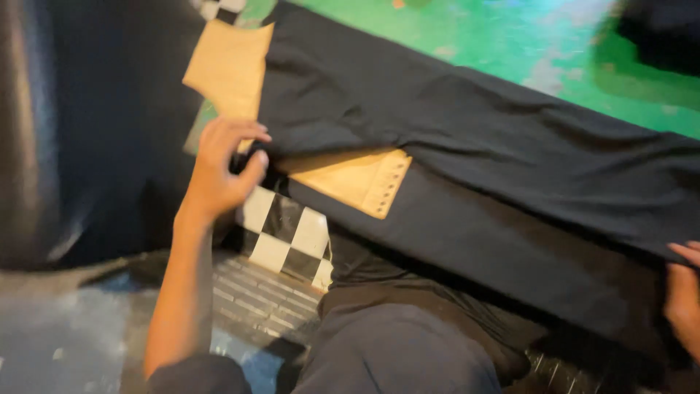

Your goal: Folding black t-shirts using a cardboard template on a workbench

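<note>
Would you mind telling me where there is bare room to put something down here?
The green surface beyond the black trousers is bare. The trousers cover the middle, held by the left hand and right hand. A small checkered patch shows below the tan lining.

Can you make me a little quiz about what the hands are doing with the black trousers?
1. True or false: the left hand pinches the black trousers near the tan lining.
2. Which surface lies under the far side of the trousers? A) green surface B) red carpet C) bare wood
3. Fill in: the right hand touches the trousers at the ____ edge of the picture.

Key: 1 true; 2 A; 3 right.
</note>
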